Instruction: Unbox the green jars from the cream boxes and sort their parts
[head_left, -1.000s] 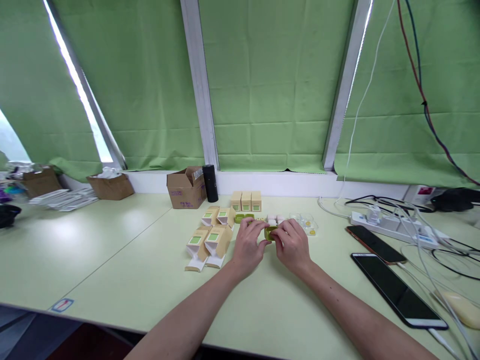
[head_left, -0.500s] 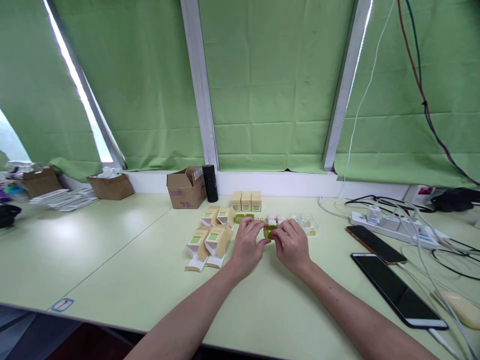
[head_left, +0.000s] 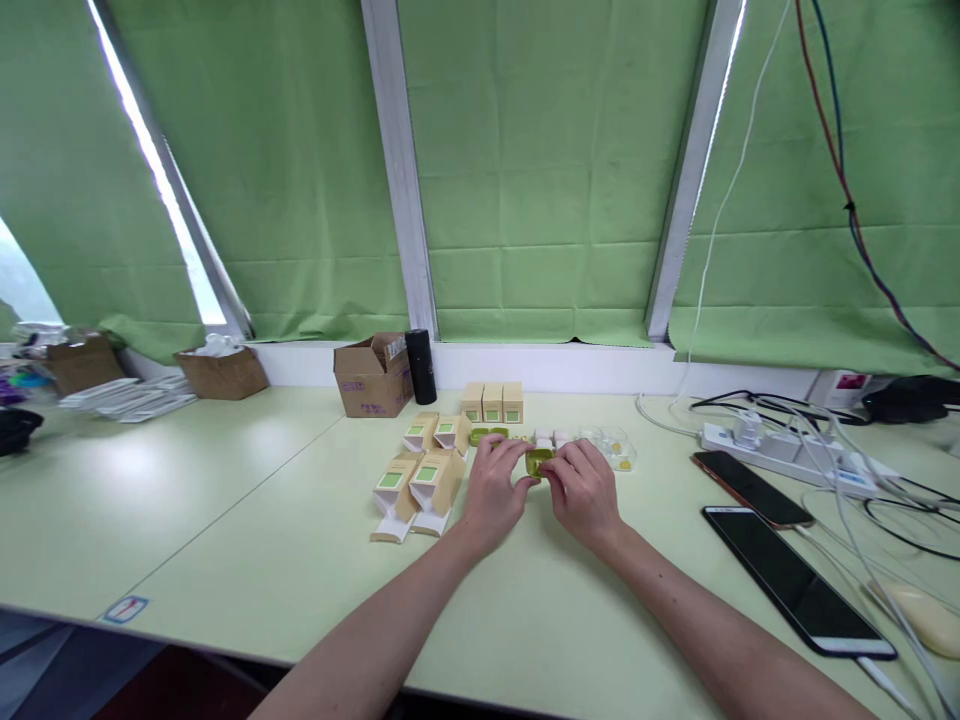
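From far left on a pale table [head_left: 300,520]: papers [head_left: 135,402] near the wall, then a carton [head_left: 373,385] with a black bottle [head_left: 420,368] close beside. Nearer centre, four beige boxes [head_left: 439,475] in two rows, the front pair with flaps toward the near edge, presumably for easy access; behind, three upright boxes [head_left: 492,403] side by side, and in front of them, two green cups [head_left: 487,436]. In the left hand [head_left: 495,495], another green cup [head_left: 534,462], pinched at its left side, fingertips above and thumb below, likely for steadiness, with little gap between. In the right hand [head_left: 589,495], the same cup's right edge, thumb and fingers drawn together, knuckles up, probably for fine control; whether clear of the table, hard to tell. With both forearms slanting inward from the near edge. Beyond, white pieces [head_left: 551,440] and a clear tray [head_left: 615,445]. Far right, two phones [head_left: 795,575], cabled, apparently placed near the power strip [head_left: 780,460] for charging.
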